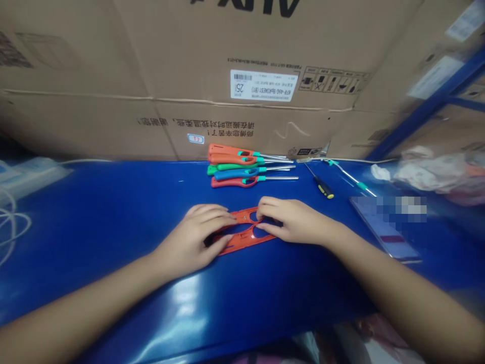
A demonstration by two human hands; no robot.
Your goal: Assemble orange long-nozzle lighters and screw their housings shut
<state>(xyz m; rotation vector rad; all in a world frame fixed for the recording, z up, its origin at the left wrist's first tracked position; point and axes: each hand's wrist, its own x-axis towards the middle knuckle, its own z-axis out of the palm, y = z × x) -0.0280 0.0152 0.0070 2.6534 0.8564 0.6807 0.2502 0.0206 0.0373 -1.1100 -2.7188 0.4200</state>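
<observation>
Two orange lighter casing halves (246,239) lie side by side on the blue table, inner sides up, with finger-loop openings toward the right. My left hand (200,233) grips their left ends, fingers on the far half and thumb on the near one. At their right ends, my right hand (282,218) has its fingers and thumb closed on both halves, hiding those tips. Beyond my hands lies a stack of finished-looking stick lighters (237,174) in orange, green, blue and red, metal tubes pointing right.
A black and yellow screwdriver (323,188) lies behind my right hand. Farther right are a loose lighter tube with teal fittings (352,179), a phone (384,232) and crumpled plastic bags (432,169). Cardboard boxes (170,65) stand along the back; white cables (13,217) lie at left.
</observation>
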